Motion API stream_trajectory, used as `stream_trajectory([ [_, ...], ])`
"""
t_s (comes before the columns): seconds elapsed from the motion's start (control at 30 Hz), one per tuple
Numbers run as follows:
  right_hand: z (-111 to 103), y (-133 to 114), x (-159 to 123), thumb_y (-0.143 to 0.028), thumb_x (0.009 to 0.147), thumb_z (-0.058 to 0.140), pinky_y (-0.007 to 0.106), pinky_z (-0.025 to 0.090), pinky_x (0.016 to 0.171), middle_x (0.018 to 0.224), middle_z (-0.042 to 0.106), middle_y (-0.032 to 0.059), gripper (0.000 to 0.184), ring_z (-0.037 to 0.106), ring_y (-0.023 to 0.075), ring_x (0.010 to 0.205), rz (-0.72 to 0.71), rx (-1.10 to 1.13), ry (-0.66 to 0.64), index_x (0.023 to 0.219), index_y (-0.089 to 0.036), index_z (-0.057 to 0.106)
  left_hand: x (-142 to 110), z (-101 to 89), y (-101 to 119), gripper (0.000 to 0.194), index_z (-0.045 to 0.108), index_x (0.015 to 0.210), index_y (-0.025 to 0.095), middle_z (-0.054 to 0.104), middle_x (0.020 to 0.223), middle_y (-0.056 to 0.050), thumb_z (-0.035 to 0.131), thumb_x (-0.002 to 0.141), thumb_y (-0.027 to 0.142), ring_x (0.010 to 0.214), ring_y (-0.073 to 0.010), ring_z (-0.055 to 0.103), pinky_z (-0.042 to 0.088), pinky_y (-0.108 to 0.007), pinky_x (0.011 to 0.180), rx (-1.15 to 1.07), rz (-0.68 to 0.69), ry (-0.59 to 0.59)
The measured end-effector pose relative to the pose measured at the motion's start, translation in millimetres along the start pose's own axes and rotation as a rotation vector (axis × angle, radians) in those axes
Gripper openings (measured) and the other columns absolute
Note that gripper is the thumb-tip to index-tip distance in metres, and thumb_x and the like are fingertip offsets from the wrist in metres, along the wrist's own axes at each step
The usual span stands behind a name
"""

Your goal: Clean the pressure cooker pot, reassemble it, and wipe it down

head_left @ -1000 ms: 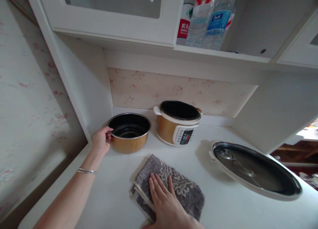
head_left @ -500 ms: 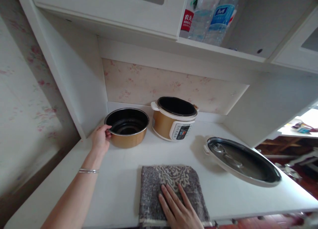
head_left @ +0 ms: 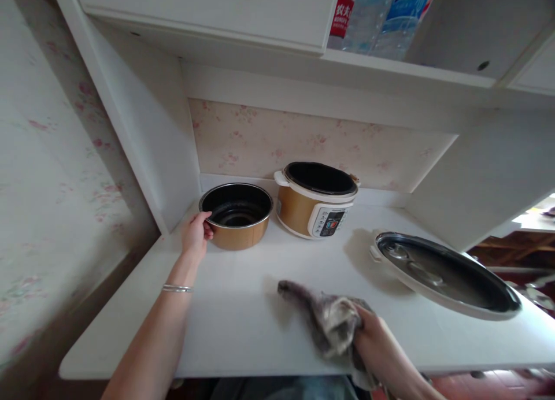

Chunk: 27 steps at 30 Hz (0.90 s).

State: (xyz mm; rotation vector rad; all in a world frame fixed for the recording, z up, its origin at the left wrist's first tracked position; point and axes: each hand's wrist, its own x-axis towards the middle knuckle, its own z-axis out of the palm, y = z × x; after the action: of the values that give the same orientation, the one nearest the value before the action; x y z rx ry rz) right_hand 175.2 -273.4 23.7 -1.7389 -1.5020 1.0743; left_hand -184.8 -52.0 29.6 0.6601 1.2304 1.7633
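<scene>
My left hand [head_left: 197, 231] pinches the near-left rim of a gold inner pot [head_left: 240, 236] with a black inside, which rests on the white countertop. Bunched in my right hand [head_left: 368, 333] is a grey patterned cloth [head_left: 333, 319], raised at the front of the counter and blurred by motion; its far corner points left. To the right of the pot stands a gold and white electric cooker [head_left: 299, 210] without its lid, its control panel facing me. The cooker lid [head_left: 451, 278] lies upside down on the right, dark inner side up.
A white side panel [head_left: 143, 111] rises close to my left hand. Overhead, the cabinet [head_left: 208, 18] has an open shelf holding plastic bottles [head_left: 390, 24]. The countertop's front edge [head_left: 243, 374] runs just below my hands. Floral wallpaper [head_left: 277, 135] covers the back wall.
My right hand has gone from lying flat on the spread cloth to gripping it, crumpled and lifted. My left hand stays on the pot's rim. The view has shifted slightly.
</scene>
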Motion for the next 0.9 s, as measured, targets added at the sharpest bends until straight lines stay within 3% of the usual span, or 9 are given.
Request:
stream_trajectory([
  [0.1,-15.7,-46.5,26.0,-0.042,0.082,0.057,0.038,0.058,0.067,0.09,0.073,0.0105,0.046,0.071,0.0263,0.074,0.243,0.532,0.06,0.119,-0.015,0.058,-3.3,-0.5,-1.3,0.028,0.051,0.062,0.019,0.045,0.043,0.008,0.073,0.059,0.036,0.033,-0.0073,0.04,0.026,-0.02,0.031,-0.019,0.006,0.009],
  [0.2,-23.2,-98.5,48.8,-0.042,0.076,0.068,0.036,0.056,0.062,0.089,0.072,0.0102,0.049,0.069,0.0246,0.07,0.163,0.737,0.135,0.116,-0.017,0.057,-7.7,0.7,-2.6,0.03,0.051,0.064,0.019,0.045,0.045,0.008,0.072,0.062,0.04,0.034,-0.0078,0.042,0.027,-0.02,0.032,-0.016,0.017,0.003],
  [0.33,-8.3,-165.6,82.4,-0.041,0.08,0.062,0.034,0.055,0.07,0.09,0.071,0.0069,0.04,0.068,0.0241,0.082,-0.225,0.481,0.266,0.111,-0.017,0.059,-14.0,5.3,-4.7,0.031,0.048,0.063,0.02,0.042,0.043,0.009,0.069,0.068,0.042,0.033,-0.0076,0.039,0.025,-0.021,0.031,0.054,0.137,0.058],
  [0.47,30.4,-224.7,140.0,-0.013,0.084,0.041,0.033,0.046,0.092,0.11,0.067,0.0053,0.04,0.058,0.0208,0.109,-0.77,-0.088,0.395,0.12,-0.018,0.058,-16.3,7.8,-6.0,0.029,0.048,0.064,0.021,0.039,0.041,0.009,0.065,0.072,0.044,0.031,-0.0083,0.037,0.023,-0.022,0.031,0.124,0.174,0.056],
  [0.53,53.9,-245.3,177.0,-0.002,0.079,0.036,0.035,0.033,0.107,0.132,0.056,0.0049,0.058,0.043,0.0185,0.128,-1.067,-0.348,0.313,0.132,-0.02,0.051,-15.3,7.4,-6.7,0.03,0.047,0.064,0.022,0.037,0.041,0.009,0.064,0.073,0.044,0.031,-0.0083,0.036,0.023,-0.022,0.031,0.134,0.142,0.032],
  [0.63,89.4,-260.8,232.0,-0.001,0.084,0.036,0.039,0.015,0.115,0.145,0.044,0.0029,0.057,0.024,0.0175,0.14,-1.321,-0.75,-0.045,0.135,-0.022,0.049,-12.7,6.8,-8.2,0.028,0.046,0.064,0.023,0.037,0.041,0.009,0.062,0.074,0.044,0.031,-0.0084,0.035,0.023,-0.022,0.031,0.137,0.119,0.033],
  [0.7,110.3,-262.5,262.3,-0.004,0.089,0.036,0.037,0.013,0.115,0.144,0.045,0.0042,0.047,0.024,0.0169,0.14,-1.245,-0.934,-0.346,0.131,-0.019,0.053,-11.3,7.0,-9.3,0.028,0.044,0.065,0.024,0.037,0.042,0.009,0.061,0.074,0.045,0.032,-0.0084,0.035,0.023,-0.022,0.031,0.129,0.114,0.041],
  [0.77,125.8,-259.8,284.9,-0.006,0.091,0.04,0.033,0.019,0.112,0.136,0.054,0.0069,0.036,0.034,0.0165,0.135,-1.102,-0.998,-0.501,0.118,-0.016,0.062,-10.8,7.4,-9.9,0.029,0.044,0.067,0.024,0.036,0.044,0.01,0.061,0.074,0.046,0.031,-0.0081,0.035,0.022,-0.022,0.031,0.112,0.097,0.039],
  [0.9,136.7,-247.9,308.0,-0.012,0.087,0.056,0.037,0.036,0.103,0.109,0.067,0.0086,0.013,0.055,0.0192,0.113,-0.867,-0.992,-0.491,0.095,-0.012,0.067,-11.8,8.1,-9.0,0.03,0.045,0.071,0.024,0.037,0.046,0.01,0.063,0.073,0.048,0.032,-0.0081,0.035,0.023,-0.022,0.032,0.091,0.071,0.036],
])
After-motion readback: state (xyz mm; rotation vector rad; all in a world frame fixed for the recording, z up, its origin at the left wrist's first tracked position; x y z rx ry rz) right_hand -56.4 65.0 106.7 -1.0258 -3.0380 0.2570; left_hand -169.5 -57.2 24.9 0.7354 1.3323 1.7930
